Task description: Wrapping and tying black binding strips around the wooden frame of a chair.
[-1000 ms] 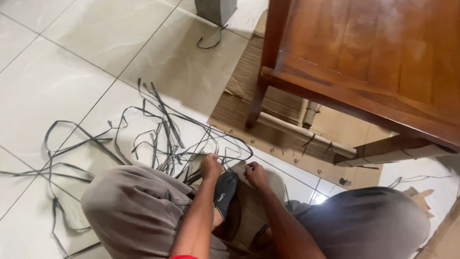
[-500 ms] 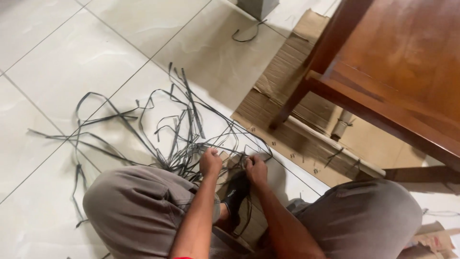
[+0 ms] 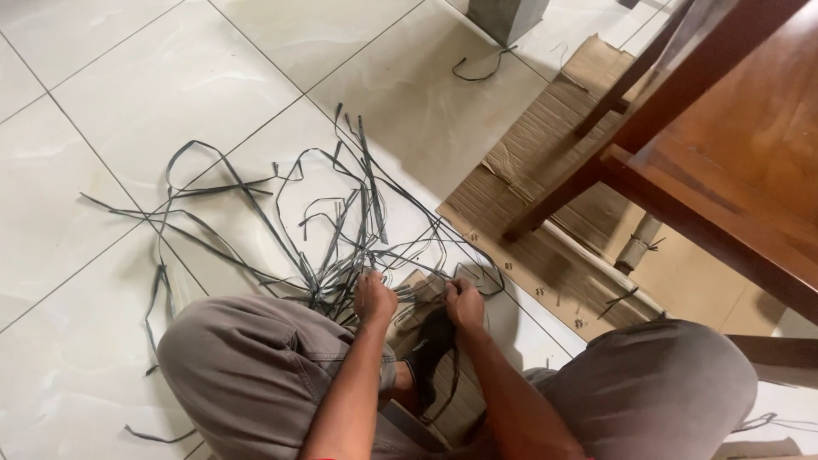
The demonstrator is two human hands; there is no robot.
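I am looking down at a floor of large pale glossy tiles (image 3: 102, 111) with thin dark grout lines, and to the right lies flattened brown cardboard (image 3: 545, 153) under a dark reddish wooden table (image 3: 733, 162) whose legs slant down onto it. A grey block (image 3: 507, 15) stands at the far edge, with one loose dark strip curled just beside it. The tangle of flat grey strips (image 3: 341, 221) is spread over the tiles in the middle of the scene, just beyond my knees. Most of the long strips run from near to far, fanning out from a gathered point at my hands; a few loop off to the left and one trails along the near left tiles. My left hand (image 3: 373, 296) is set palm down at that gathered point, the fingers curled together around a bunch of strips, the forearm rising straight from the near edge. My right hand (image 3: 464, 302) sits just beside it to the right, fingers pinched on strip ends, the forearm angling in from the near right. Between the two wrists lies a dark foot or sandal (image 3: 429, 351), though I cannot tell which. My grey trousered knees (image 3: 247, 366) frame both arms on either side.
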